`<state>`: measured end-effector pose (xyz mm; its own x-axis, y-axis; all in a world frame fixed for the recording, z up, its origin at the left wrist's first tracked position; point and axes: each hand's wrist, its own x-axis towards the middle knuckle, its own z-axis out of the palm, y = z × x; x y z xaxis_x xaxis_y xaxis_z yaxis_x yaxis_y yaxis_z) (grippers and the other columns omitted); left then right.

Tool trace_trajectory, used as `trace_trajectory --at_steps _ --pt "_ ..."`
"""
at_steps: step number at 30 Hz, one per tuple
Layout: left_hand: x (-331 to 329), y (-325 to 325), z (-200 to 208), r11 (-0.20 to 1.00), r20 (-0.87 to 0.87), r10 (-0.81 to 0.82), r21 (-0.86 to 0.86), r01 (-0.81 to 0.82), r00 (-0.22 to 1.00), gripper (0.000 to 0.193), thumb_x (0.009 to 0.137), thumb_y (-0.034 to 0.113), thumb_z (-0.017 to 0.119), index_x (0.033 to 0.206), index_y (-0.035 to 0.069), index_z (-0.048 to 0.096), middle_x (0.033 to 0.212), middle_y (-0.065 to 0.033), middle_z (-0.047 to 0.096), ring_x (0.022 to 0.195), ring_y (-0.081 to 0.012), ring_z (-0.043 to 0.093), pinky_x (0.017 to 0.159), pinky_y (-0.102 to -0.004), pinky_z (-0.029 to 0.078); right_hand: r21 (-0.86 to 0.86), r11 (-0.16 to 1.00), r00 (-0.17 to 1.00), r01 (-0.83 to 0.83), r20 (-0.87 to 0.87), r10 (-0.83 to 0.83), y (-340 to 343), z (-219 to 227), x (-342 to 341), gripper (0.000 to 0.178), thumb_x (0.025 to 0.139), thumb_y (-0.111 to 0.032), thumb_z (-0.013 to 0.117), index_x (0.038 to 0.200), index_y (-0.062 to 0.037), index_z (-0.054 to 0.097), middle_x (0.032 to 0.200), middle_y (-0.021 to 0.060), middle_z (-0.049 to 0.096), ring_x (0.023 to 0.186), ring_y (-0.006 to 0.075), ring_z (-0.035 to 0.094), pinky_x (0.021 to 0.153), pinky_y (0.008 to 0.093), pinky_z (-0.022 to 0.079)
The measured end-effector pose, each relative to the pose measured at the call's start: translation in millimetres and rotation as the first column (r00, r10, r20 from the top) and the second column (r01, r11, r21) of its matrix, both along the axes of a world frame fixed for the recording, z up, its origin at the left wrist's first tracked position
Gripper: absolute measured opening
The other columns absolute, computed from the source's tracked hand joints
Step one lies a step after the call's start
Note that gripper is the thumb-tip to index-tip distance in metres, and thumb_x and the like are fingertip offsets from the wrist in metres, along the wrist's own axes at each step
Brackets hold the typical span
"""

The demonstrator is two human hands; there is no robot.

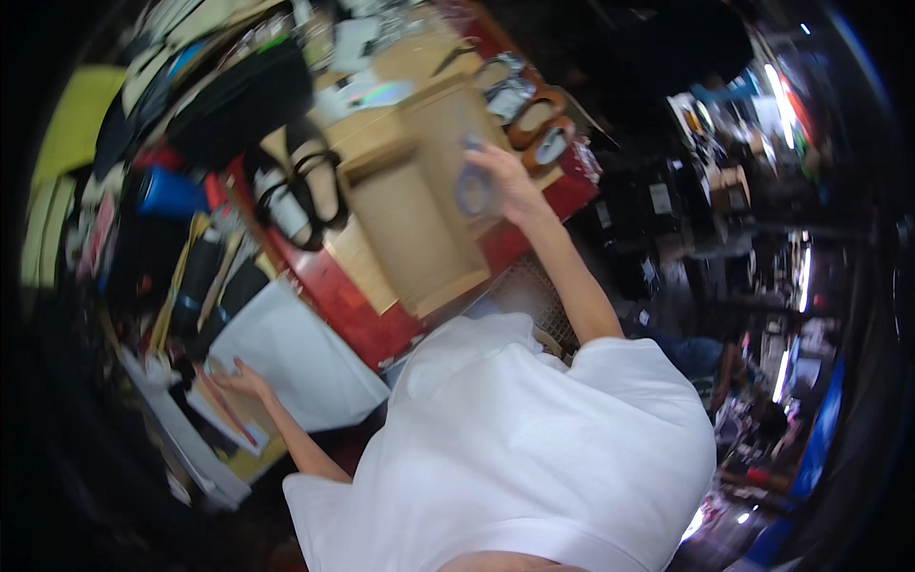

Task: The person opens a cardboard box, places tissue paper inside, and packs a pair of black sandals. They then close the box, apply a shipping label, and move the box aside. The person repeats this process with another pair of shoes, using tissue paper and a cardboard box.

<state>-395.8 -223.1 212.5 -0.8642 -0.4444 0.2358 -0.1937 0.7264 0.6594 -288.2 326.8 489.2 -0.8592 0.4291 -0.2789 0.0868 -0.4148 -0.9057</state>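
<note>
My right hand (510, 183) is over the open cardboard box (412, 229), at its right side. Its fingers are closed around a bluish ring-shaped thing (473, 193), too smeared by motion to name surely. Down at the left, my left hand (246, 381) reaches out with thumb and fingers apart, and nothing shows in its grip. Just below its fingers is a flat brown and white piece with a red edge (229, 419). A large white sheet (291, 357) lies right beside this hand.
Black sandals (295, 195) stand left of the box on the red table (367, 324). Brown shoes (534, 119) sit at its far right. Scraps and dark material (243, 105) pile up at the far left. A blue roll (172, 193) lies among rolled materials. Another person (701, 357) is partly visible at right.
</note>
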Motion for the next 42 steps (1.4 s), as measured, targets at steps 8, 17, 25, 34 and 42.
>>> trace_trajectory --at_steps 8,17,25,34,42 --pt "42.3 213.9 108.6 0.889 -0.178 -0.334 0.266 0.372 0.926 0.056 0.090 0.008 0.059 0.140 0.004 0.035 0.138 -0.0175 0.043 0.121 -0.0316 0.047 0.100 -0.0399 0.039 -0.292 0.685 0.706 0.668 -0.043 -0.707 266.8 3.1 236.9 0.018 0.080 -0.011 0.073 0.094 -0.0105 0.063 0.090 0.0026 0.062 0.085 0.0149 0.058 0.076 0.0288 0.049" --pt "162.0 541.8 239.1 0.161 -0.370 -0.817 0.592 0.790 0.443 0.038 0.098 0.020 0.049 0.130 0.002 0.043 0.130 -0.0123 0.049 0.115 -0.0236 0.052 0.101 -0.0364 0.039 -0.189 0.854 0.846 0.484 -0.147 -0.512 286.2 -33.2 281.6 0.011 0.084 -0.008 0.066 0.094 -0.0037 0.065 0.090 0.0065 0.065 0.078 0.0151 0.063 0.069 0.0262 0.052" --pt "245.3 659.3 243.7 -0.026 0.065 -0.989 0.810 0.586 -0.133 0.030 0.096 0.027 0.055 0.114 0.003 0.054 0.084 -0.0033 0.061 0.065 -0.0069 0.059 0.048 -0.0186 0.045 -0.491 0.682 0.803 0.542 0.062 -0.593 154.9 -66.1 311.6 0.014 0.086 -0.010 0.066 0.097 -0.0065 0.059 0.104 0.0094 0.062 0.100 0.0228 0.062 0.088 0.0358 0.052" --pt "287.3 765.1 243.5 -0.140 0.142 -0.901 0.798 0.586 -0.409 0.024 0.092 0.024 0.061 0.106 0.005 0.062 0.077 0.0011 0.059 0.062 -0.0026 0.051 0.046 -0.0184 0.040 -0.354 0.839 0.884 0.414 -0.062 -0.463 211.5 -58.3 483.8 0.039 0.090 -0.022 0.061 0.124 -0.0025 0.055 0.119 0.0126 0.060 0.100 0.0206 0.061 0.085 0.0333 0.051" --pt "440.9 890.4 239.2 -0.269 0.129 -0.804 0.792 0.548 -0.581 0.025 0.093 0.026 0.059 0.107 0.005 0.062 0.080 -0.0001 0.063 0.067 -0.0052 0.054 0.053 -0.0212 0.049 0.307 0.917 0.815 0.255 0.441 -0.374 320.9 -29.6 591.7 0.027 0.092 -0.023 0.059 0.110 -0.0028 0.064 0.080 0.0023 0.062 0.070 0.0082 0.052 0.063 0.0231 0.044"
